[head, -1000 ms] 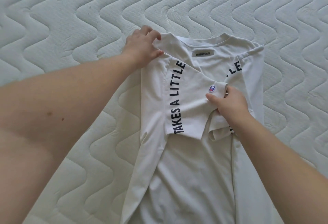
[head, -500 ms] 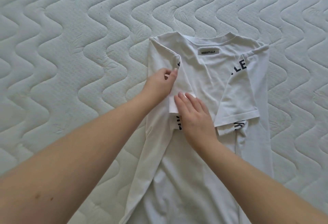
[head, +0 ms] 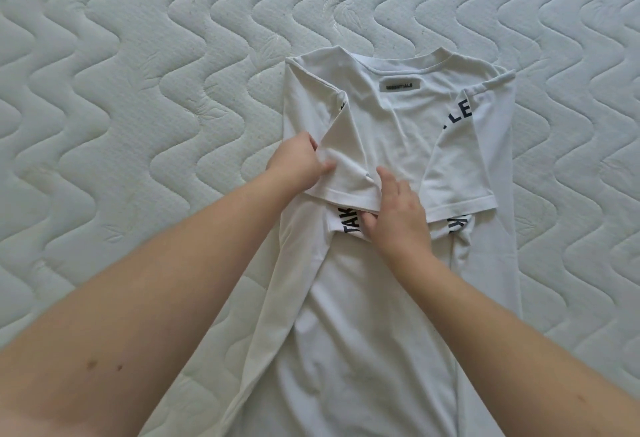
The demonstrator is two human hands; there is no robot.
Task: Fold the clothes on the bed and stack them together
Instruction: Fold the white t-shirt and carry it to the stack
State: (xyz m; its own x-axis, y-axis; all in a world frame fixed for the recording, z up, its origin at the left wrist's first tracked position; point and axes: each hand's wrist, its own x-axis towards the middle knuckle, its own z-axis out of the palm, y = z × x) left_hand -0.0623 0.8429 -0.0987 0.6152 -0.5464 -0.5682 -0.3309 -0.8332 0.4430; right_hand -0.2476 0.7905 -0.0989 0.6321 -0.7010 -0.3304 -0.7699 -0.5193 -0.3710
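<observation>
Nearest the camera, two bare forearms reach in from the lower corners toward the middle of the view. Between them the lower body of a white T-shirt (head: pixel 374 332) runs off the bottom edge; the shirt lies flat on the bed (head: pixel 138 125), its long axis running from near to far, with the collar at the far end and the hem out of view toward the person. Both long sides are folded inward over the body.

Farther up, the right hand (head: pixel 398 215) rests on the hem of the folded-in left sleeve (head: pixel 346 173), its fingers curled and its fingertips tucked under that edge, just over the black letters "TAK". Beside it, the left hand (head: pixel 298 163) pinches a pleat of the same sleeve between thumb and curled fingers. The two hands are near each other but apart.

To the right, the right sleeve (head: pixel 457 173) is folded inward and lies flat, with the black letters "LE" showing above it.

Beyond the hands, the collar (head: pixel 436 62) points away from the person, and a grey neck label (head: pixel 399 85) sits just below it. White quilted bed surface with a wavy stitch pattern surrounds the shirt.
</observation>
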